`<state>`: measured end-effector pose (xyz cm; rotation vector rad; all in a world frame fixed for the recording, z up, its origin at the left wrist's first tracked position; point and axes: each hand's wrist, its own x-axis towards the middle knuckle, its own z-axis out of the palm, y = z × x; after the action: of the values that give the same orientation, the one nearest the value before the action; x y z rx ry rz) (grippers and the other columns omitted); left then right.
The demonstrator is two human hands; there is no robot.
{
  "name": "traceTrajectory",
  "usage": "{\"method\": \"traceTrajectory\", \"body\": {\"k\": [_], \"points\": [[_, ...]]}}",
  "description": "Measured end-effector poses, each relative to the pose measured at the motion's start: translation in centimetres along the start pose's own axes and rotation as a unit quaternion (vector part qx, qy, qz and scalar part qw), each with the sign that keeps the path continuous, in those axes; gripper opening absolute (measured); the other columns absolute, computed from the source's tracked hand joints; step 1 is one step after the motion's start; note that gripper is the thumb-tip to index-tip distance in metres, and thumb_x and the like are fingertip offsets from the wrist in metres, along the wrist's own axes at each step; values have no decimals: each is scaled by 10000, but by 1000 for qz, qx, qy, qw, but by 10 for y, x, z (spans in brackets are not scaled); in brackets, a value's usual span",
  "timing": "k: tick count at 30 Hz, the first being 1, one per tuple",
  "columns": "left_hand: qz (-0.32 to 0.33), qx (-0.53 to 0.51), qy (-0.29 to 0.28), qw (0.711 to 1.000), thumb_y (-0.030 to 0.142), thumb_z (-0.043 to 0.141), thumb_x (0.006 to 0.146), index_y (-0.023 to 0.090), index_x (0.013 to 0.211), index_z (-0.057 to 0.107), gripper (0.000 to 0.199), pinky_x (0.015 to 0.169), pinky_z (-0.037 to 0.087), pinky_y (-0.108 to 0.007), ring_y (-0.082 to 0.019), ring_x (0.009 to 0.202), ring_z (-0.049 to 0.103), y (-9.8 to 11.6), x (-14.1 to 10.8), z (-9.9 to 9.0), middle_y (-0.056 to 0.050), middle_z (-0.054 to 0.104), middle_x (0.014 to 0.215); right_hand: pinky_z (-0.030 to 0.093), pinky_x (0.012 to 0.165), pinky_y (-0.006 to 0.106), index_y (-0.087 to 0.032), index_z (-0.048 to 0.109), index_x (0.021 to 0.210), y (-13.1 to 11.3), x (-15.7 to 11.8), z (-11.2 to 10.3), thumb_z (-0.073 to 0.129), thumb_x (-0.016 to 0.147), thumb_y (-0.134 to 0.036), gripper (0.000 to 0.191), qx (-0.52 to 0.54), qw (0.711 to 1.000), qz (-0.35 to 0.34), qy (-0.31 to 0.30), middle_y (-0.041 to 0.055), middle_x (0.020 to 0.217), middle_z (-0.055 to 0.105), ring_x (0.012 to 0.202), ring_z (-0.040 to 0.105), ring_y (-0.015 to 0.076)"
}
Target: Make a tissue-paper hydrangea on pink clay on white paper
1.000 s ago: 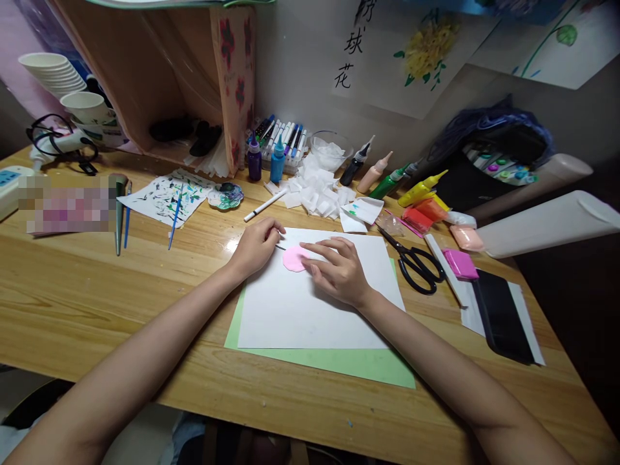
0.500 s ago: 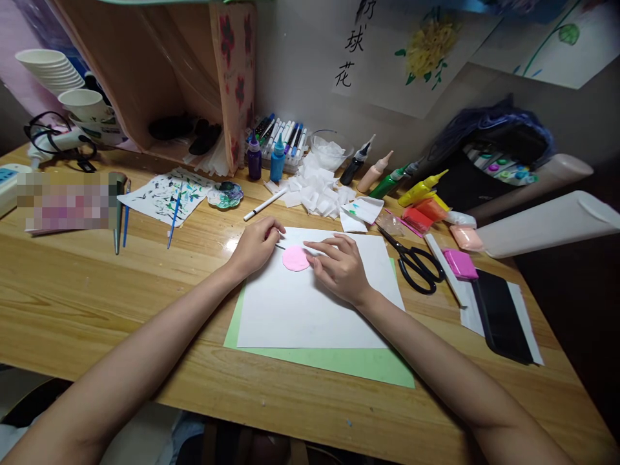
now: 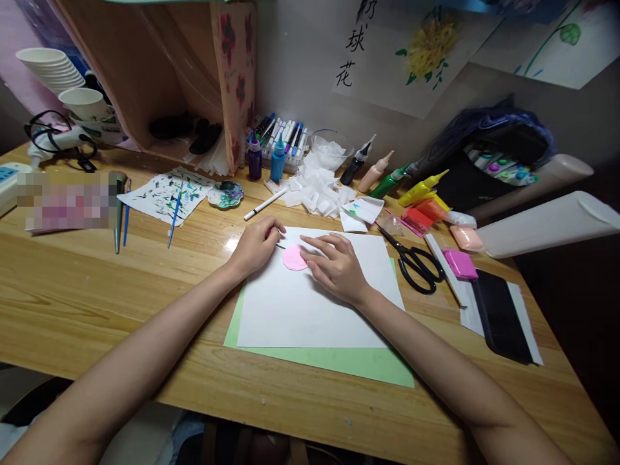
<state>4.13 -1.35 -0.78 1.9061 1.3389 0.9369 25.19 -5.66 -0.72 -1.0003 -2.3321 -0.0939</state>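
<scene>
A flat pink disc [image 3: 292,258] lies near the top of a white sheet [image 3: 310,316], which rests on a green sheet [image 3: 382,367]. My left hand [image 3: 256,247] is at the white sheet's upper left corner, its fingers curled together around a thin dark object that sticks out toward the disc. To the right of the disc, my right hand [image 3: 338,266] has its fingers spread, and one fingertip touches the disc's right edge. Nothing is held in it.
Black scissors [image 3: 417,266] lie right of the sheets, near a magenta pack [image 3: 460,264] and a black phone-like slab [image 3: 501,316]. Behind are a white marker [image 3: 265,205], torn white paper [image 3: 317,187] and paint bottles [image 3: 387,182]. Brushes [image 3: 175,215] lie at the left.
My right hand has shifted slightly left, its fingertips now a little further over the pink disc. My left hand has not visibly moved.
</scene>
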Motion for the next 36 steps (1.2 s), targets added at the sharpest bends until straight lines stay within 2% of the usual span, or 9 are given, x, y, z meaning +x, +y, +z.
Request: {"method": "traceTrajectory", "body": {"k": [3, 8, 12, 16, 20, 24, 27, 32, 36], "points": [[-3, -3, 1, 1000, 142, 382, 838, 167, 809, 610, 230, 647, 419, -260, -134, 682, 570, 0, 0, 0, -10, 629, 745, 414, 926, 419, -237, 729, 870, 0, 1, -1, 508, 889, -203, 224, 10, 1000, -4, 21, 2, 1112, 708, 982, 558, 215], [-2, -3, 1, 1000, 143, 384, 835, 167, 801, 609, 228, 652, 419, -262, -135, 688, 574, 1, 0, 0, -12, 633, 748, 401, 939, 415, -222, 715, 956, 0, 0, -1, 520, 885, -195, 209, 17, 1000, -16, 12, 13, 1125, 702, 957, 560, 203], [-5, -2, 1, 1000, 150, 387, 835, 169, 801, 609, 225, 658, 421, -266, -140, 697, 579, 1, 0, 0, -13, 635, 746, 366, 984, 437, -243, 719, 887, 1, -1, 0, 488, 899, -192, 237, 19, 999, 1, 26, -11, 1050, 728, 943, 567, 195], [-2, -1, 0, 1000, 147, 384, 837, 169, 802, 608, 227, 655, 422, -263, -136, 687, 576, 1, 0, 0, -12, 633, 745, 336, 1023, 456, -241, 706, 978, 1, -1, 0, 489, 901, -206, 232, 19, 1000, -3, 2, -5, 1100, 711, 978, 570, 199], [-3, 2, 0, 1000, 141, 387, 835, 171, 801, 606, 224, 654, 422, -263, -137, 698, 578, 1, 0, 0, -12, 637, 755, 338, 1026, 458, -253, 716, 906, 2, -1, -1, 473, 905, -199, 250, 30, 999, -7, 23, -19, 1036, 731, 943, 581, 192], [-1, 3, 1, 1000, 140, 386, 837, 172, 803, 606, 224, 655, 421, -265, -137, 691, 573, 0, 0, 0, -9, 634, 751, 324, 1042, 458, -260, 712, 933, 1, -1, -2, 489, 899, -204, 233, 25, 999, -26, -4, -27, 1078, 719, 950, 585, 185], [0, 1, -1, 1000, 140, 388, 836, 170, 799, 605, 222, 659, 420, -267, -138, 700, 574, 0, 0, 0, -13, 636, 765, 328, 1041, 449, -258, 716, 845, 1, -1, -2, 480, 901, -186, 253, 26, 999, -29, 20, -37, 1002, 739, 912, 589, 176], [0, -1, -2, 1000, 141, 385, 835, 171, 798, 606, 225, 664, 421, -272, -142, 708, 576, 1, 0, 0, -16, 640, 765, 331, 1037, 458, -256, 694, 1012, 2, -1, -2, 519, 884, -205, 223, 19, 999, -48, -10, -9, 1136, 697, 984, 574, 191], [-2, -1, -1, 1000, 145, 385, 835, 171, 795, 606, 225, 653, 421, -269, -139, 699, 574, 1, 0, 0, -16, 640, 768, 345, 1021, 434, -265, 712, 830, 2, -1, -1, 540, 875, -177, 199, 23, 998, -50, 11, -39, 970, 743, 923, 588, 173]]}}
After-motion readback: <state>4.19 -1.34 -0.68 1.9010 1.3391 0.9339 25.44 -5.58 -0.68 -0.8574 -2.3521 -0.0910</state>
